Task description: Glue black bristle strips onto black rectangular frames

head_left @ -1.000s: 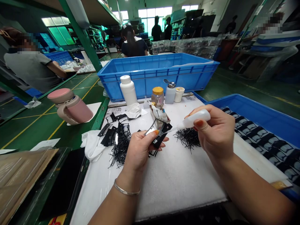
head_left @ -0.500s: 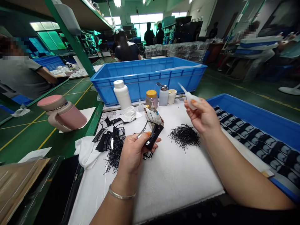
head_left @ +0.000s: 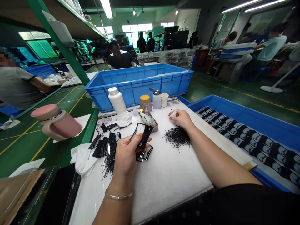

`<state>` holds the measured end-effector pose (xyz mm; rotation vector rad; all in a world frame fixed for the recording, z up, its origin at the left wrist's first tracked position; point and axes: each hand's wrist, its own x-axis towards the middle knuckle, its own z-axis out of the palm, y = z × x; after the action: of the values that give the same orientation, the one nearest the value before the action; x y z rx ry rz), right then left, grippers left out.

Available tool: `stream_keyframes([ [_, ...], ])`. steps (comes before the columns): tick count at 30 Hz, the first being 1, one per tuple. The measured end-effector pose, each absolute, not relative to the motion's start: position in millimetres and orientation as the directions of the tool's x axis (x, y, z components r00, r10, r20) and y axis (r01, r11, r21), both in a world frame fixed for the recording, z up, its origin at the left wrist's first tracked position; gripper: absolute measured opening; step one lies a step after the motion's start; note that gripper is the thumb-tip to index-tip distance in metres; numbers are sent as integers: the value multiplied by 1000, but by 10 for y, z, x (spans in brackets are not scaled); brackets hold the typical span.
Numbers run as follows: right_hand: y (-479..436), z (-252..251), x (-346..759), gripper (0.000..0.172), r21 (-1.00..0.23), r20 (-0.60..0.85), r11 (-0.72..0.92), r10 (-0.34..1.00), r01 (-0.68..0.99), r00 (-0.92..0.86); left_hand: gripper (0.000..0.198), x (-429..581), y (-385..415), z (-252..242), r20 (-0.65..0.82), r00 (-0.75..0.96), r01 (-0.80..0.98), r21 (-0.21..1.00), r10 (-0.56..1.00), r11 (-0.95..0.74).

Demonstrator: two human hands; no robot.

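My left hand [head_left: 127, 153] is closed on a black plastic part [head_left: 145, 136] with a thin curved frame, held up over the white work surface [head_left: 164, 184]. Just above and behind a pile of short black strips [head_left: 177, 137], my right hand [head_left: 181, 118] pinches a small white squeeze bottle [head_left: 173, 114], mostly covered by the fingers. More black frame parts [head_left: 102, 147] and a second pile of black strips [head_left: 109, 164] lie left of my left hand. Behind it stands a small box [head_left: 154, 127] with bottles in it.
Along the back are a white bottle [head_left: 117, 101], a yellow-lidded jar [head_left: 145, 102], a pump bottle [head_left: 156, 100] and a large blue crate [head_left: 138, 90]. A pink flask [head_left: 63, 125] stands left. A blue bin [head_left: 257, 118] holds rows of dark parts at right. Several people are beyond.
My right hand has lowered with the white bottle and moved left, towards the back of the strip pile. My left hand still holds the black part. The view has shifted slightly.
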<state>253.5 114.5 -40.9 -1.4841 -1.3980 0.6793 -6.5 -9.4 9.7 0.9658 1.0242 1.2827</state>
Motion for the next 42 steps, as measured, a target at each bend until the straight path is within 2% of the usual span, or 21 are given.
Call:
stream_keyframes([
  [3, 1151, -397, 2542, 25, -899, 210, 116, 961, 422, 181, 28, -52, -98, 125, -53, -7, -270, 962, 999, 49],
  [8, 1131, -356, 2552, 23, -899, 224, 130, 957, 418, 183, 30, -34, -103, 152, -62, 2, -254, 965, 998, 60],
  [12, 1084, -262, 2586, 34, -910, 248, 157, 948, 382, 199, 31, -39, -99, 149, -56, -12, -249, 967, 998, 51],
  [15, 962, -107, 2563, 37, -888, 399, 296, 877, 353, 269, 30, -48, -95, 149, -52, -14, -245, 968, 999, 47],
  [18, 764, 66, 2424, 26, -807, 587, 489, 727, 331, 356, 30, -51, -92, 149, -57, 1, -240, 969, 998, 56],
  [20, 630, 139, 2286, 20, -776, 630, 549, 700, 311, 336, 29, -45, -93, 148, -65, 11, -236, 969, 998, 66],
  [25, 453, 109, 2006, 15, -793, 593, 551, 796, 260, 123, 28, -31, -98, 146, -84, 22, -228, 970, 996, 86],
  [28, 457, 21, 1933, 15, -818, 551, 525, 833, 237, 55, 26, -66, -82, 142, -69, -3, -252, 965, 998, 66],
  [32, 525, -18, 1824, 18, -834, 494, 473, 869, 284, 3, 24, -157, -36, 118, -37, -67, -265, 964, 997, 18],
  [37, 661, 128, 1588, 25, -780, 475, 459, 877, 425, -77, 29, -227, 18, 80, 8, -135, -248, 968, 991, -42],
  [40, 686, 202, 1487, 25, -789, 487, 470, 871, 394, -64, 28, -239, 39, 58, 21, -154, -221, 974, 988, -55],
  [42, 653, 220, 1461, 25, -829, 478, 460, 878, 318, -23, 29, -243, 41, 42, 62, -164, -147, 985, 985, -86],
])
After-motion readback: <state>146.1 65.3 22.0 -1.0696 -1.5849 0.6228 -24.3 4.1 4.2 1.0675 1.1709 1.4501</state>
